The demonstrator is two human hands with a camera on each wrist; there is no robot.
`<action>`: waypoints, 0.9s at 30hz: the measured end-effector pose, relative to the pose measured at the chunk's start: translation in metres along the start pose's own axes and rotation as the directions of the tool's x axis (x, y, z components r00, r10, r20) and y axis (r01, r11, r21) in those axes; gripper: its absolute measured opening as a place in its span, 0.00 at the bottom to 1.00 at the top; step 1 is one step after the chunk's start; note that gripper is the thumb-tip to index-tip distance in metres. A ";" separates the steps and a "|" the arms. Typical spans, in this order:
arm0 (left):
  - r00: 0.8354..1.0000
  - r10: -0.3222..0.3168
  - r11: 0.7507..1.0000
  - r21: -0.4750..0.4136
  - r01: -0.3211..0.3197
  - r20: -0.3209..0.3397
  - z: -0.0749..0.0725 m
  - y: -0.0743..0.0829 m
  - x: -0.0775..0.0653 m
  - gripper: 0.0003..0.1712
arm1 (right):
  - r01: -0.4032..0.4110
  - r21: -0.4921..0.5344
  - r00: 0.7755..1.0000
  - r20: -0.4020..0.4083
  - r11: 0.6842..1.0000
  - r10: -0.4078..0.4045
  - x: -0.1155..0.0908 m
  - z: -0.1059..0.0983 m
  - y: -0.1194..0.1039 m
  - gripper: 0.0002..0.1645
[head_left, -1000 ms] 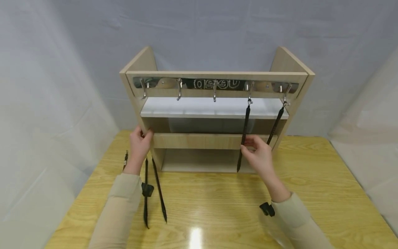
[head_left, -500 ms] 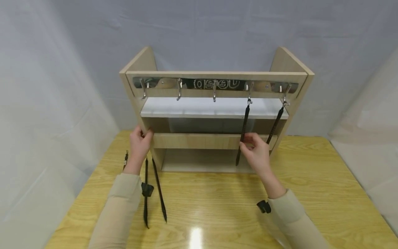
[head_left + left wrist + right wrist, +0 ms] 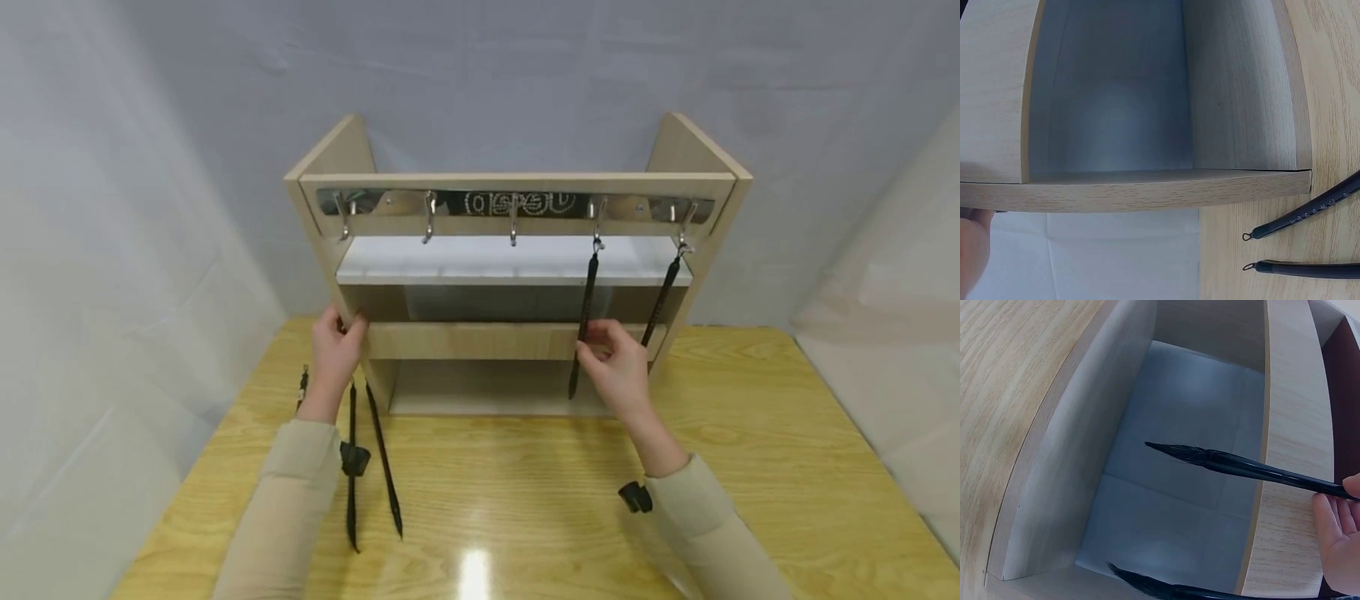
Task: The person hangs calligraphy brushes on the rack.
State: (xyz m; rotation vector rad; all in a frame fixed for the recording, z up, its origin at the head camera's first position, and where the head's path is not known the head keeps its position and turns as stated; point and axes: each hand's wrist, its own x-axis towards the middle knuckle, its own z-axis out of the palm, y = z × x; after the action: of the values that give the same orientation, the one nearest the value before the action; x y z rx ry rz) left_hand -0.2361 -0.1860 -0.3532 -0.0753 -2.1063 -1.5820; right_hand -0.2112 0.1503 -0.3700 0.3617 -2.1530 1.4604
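A small wooden shelf [image 3: 480, 342] stands on the table, with a row of metal hooks [image 3: 513, 218] along its top board. My left hand [image 3: 335, 354] grips the left side panel by its front edge; only part of that hand shows in the left wrist view. From the fourth hook hangs a black calligraphy brush [image 3: 588, 292], its loop at the hook's tip. The thumb and fingers of my right hand [image 3: 621, 367] pinch this brush low on its handle, the bristle tip pointing down. Another calligraphy brush [image 3: 660, 304] hangs from the rightmost hook, partly behind the right hand.
Two more calligraphy brushes [image 3: 385, 458] lie on the wooden table [image 3: 510, 492] to the left, one partly under a black wrist camera. The end of another dark looped object [image 3: 303, 385] shows beyond the left forearm. A pale sheet [image 3: 480, 75] hangs behind the shelf.
My right hand has moved slightly left, and the pinched brush's tip has risen a little. The shelf's top has shifted slightly left. My left hand keeps its grip on the panel.
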 end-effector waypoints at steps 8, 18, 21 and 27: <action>1.000 -0.013 1.000 0.009 0.013 -0.004 0.000 0.005 -0.003 0.15 | -0.026 0.013 1.000 0.005 1.000 0.026 -0.002 -0.002 -0.021 0.11; 1.000 -0.019 1.000 -0.008 0.019 0.009 -0.001 -0.007 0.002 0.16 | -0.032 -0.029 0.999 0.011 0.999 0.032 -0.005 -0.004 -0.038 0.11; 1.000 -0.025 1.000 -0.015 0.025 0.009 -0.002 -0.017 0.006 0.16 | -0.036 -0.027 0.999 0.009 0.999 0.036 -0.004 -0.004 -0.038 0.11; 1.000 -0.006 1.000 -0.024 0.006 0.006 -0.001 -0.026 0.009 0.16 | -0.034 0.031 0.999 -0.007 0.999 0.034 -0.005 -0.005 -0.036 0.11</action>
State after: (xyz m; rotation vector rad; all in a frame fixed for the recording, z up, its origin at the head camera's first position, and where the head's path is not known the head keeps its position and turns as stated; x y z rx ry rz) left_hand -0.2522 -0.1977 -0.3721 -0.0817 -2.0940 -1.6126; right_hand -0.1882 0.1408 -0.3425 0.3310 -2.1424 1.5130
